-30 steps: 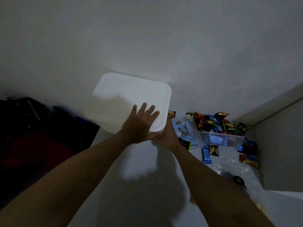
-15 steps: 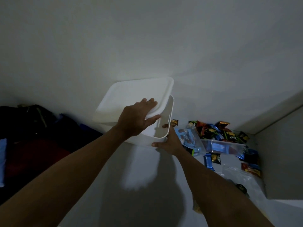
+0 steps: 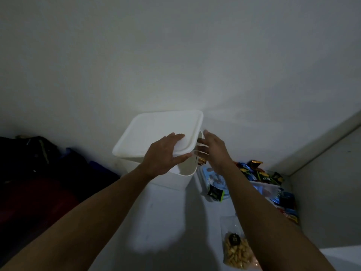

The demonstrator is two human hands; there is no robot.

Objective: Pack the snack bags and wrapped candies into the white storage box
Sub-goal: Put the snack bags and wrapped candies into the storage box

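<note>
The white storage box (image 3: 173,180) stands upright on the pale surface by the wall. Its white lid (image 3: 156,133) lies on top, shifted left and raised, so the box's right rim and part of the inside show. My left hand (image 3: 162,155) pinches the lid's near edge, fingers on top and thumb beneath. My right hand (image 3: 214,151) is beside the box's right rim with straight fingers, holding nothing. Several colourful snack bags and wrapped candies (image 3: 259,175) are heaped at the right. A black-and-green packet (image 3: 214,193) lies near the box.
A clear plastic tray (image 3: 263,187) sits under the snack heap in the right corner. A clear bag of pale nuts (image 3: 237,253) lies near the front under my right forearm. Dark bags (image 3: 39,173) are piled at the left. A side wall (image 3: 332,192) closes the right.
The box went from tilted in both hands to standing upright. My left hand has lifted the lid's near edge. My right hand let go of the box's underside and rose to its right rim.
</note>
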